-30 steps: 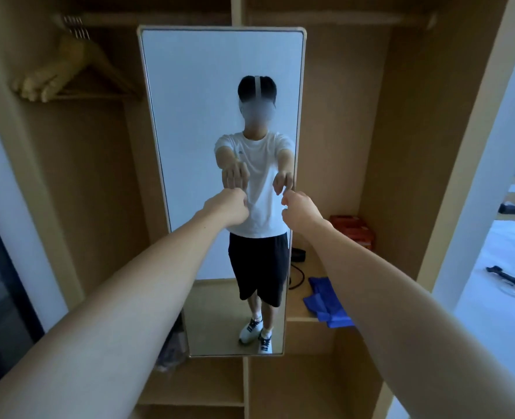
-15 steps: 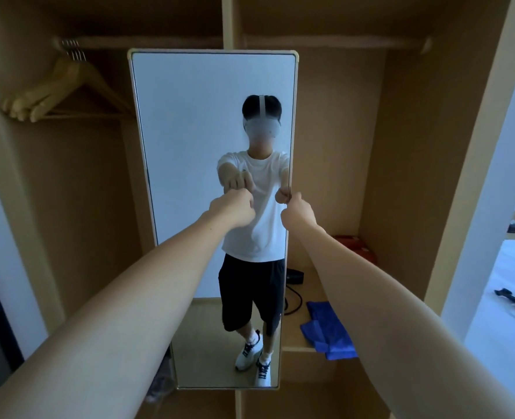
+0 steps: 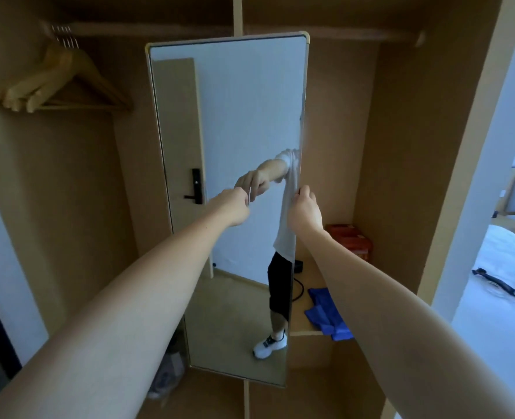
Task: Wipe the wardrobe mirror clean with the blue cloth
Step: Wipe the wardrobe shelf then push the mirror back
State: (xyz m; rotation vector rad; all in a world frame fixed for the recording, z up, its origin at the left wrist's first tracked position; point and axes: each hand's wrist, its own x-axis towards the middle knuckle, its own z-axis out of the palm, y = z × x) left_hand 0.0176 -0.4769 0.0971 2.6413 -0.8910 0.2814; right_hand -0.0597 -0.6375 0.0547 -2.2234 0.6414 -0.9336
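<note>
Setting: wooden wardrobe (image 3: 401, 146) with open compartments, seen from the person's head looking forward and down.
Mirror: tall framed wardrobe mirror (image 3: 235, 116) stands at the centre of the view, turned at an angle so its right edge faces the viewer; it reflects a door with a dark handle, a pale wall and part of the person.
Blue cloth: blue cloth (image 3: 325, 316) lies crumpled on a shelf at about 4 o'clock from the mirror's middle, just beside the mirror's lower right edge, held by neither hand.
Right hand: right hand (image 3: 306, 210) grips the mirror's right edge, fingers curled round the frame.
Left hand: left hand (image 3: 235, 207) is curled into a fist close to the glass; whether it touches the glass cannot be told.
Hangers: wooden hangers (image 3: 56, 83) hang on the rail at 10 o'clock.
Box: orange box (image 3: 352, 240) sits at the shelf's back, at 3 o'clock from the right hand.
Bed: white bed (image 3: 497, 297) at far right.
</note>
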